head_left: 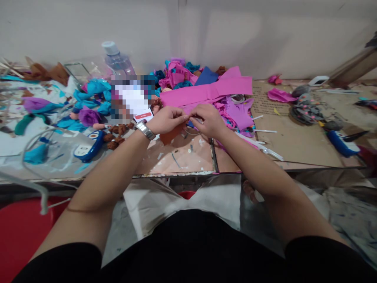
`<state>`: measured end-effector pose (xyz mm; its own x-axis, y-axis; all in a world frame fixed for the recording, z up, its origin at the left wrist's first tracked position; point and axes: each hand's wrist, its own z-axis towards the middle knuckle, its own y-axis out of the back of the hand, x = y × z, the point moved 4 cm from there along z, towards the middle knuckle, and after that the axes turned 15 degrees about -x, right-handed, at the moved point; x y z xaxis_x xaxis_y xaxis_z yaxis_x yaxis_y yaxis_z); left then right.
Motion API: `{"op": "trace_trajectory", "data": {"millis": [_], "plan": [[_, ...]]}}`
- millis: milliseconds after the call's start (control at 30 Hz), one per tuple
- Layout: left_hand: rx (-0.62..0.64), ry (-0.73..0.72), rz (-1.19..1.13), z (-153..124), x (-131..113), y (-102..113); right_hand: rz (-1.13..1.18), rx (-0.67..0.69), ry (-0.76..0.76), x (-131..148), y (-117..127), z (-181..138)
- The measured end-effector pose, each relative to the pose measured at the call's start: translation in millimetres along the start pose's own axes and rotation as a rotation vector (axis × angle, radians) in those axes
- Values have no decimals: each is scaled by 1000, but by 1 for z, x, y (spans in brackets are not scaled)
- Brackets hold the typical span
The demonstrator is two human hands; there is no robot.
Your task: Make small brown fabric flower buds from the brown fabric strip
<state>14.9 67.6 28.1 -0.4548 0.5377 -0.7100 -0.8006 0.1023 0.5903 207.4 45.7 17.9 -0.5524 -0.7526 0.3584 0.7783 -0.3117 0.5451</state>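
Observation:
My left hand (167,120), with a metal watch (145,129) on the wrist, is closed in a pinch at the middle of the table. A piece of orange-brown paper (170,135) shows under its fingers and seems held by them. My right hand (206,120) meets it, thumb and forefinger pinched; what lies between its fingertips is too small to make out. A thin pale loop (193,133) curves just below the fingertips. Behind both hands lies a long pink paper strip (206,91). A phone (143,114), partly blurred out, stands beside my left wrist.
Blue and purple paper flowers (90,116) and scraps crowd the left side, near a plastic bottle (118,61). Blue-and-white devices (90,145) lie at both sides. White sticks (265,149) rest on cardboard (288,133) at right. A red stool (23,236) stands lower left.

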Motion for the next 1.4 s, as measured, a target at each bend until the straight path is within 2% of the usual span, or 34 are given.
{"op": "trace_trajectory", "data": {"millis": [333,633,1067,1400], "plan": [[-92,-156,219,-1,-7,1,47,-21,-88,-4,-2,-1],[-47,-294,452,-1,-4,-2,35,7,-72,-10,-11,-5],[-33,-290,473,-3,-4,-11,-127,80,-84,-8,-19,-11],[-37,-296,478,-4,-5,-10,-34,38,-131,-11,-18,-10]]}}
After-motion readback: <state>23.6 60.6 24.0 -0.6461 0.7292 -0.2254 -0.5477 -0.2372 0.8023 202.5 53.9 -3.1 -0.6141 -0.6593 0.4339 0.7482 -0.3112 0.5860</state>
